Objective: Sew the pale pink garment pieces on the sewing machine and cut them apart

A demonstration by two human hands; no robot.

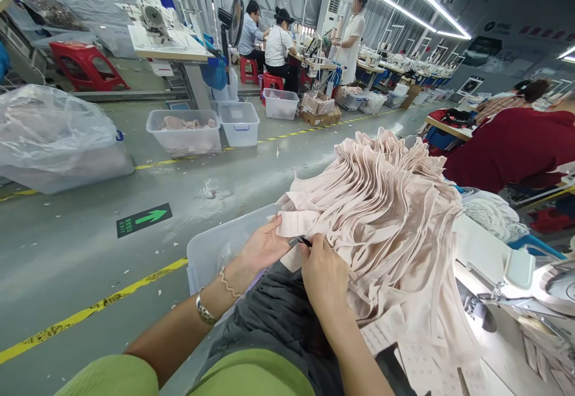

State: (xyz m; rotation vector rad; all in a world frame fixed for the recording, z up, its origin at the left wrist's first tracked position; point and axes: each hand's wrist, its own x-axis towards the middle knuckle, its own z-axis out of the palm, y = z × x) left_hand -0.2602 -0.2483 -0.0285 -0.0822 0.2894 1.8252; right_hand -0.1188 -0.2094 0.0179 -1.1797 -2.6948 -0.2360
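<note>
A large heap of pale pink bras (381, 204) lies stacked in front of me, straps and bands hanging in folds. My left hand (265, 247) is closed on the end of one bra's back band (296, 224), thumb on top. Just right of it, my right hand (326, 273) grips a small dark tool that looks like thread snips (305, 241), mostly hidden in the fingers. Its tip is close to the band's lower edge; I cannot tell whether it touches. Loose pale strips with rows of hooks or eyes (417, 360) lie at the heap's lower edge.
A clear plastic bin (202, 252) stands beside my lap on the left. On the right is a sewing machine (539, 282), with white cord (492, 216) behind it. A person in dark red (516, 144) sits close by. More bins (184, 132) stand across the aisle.
</note>
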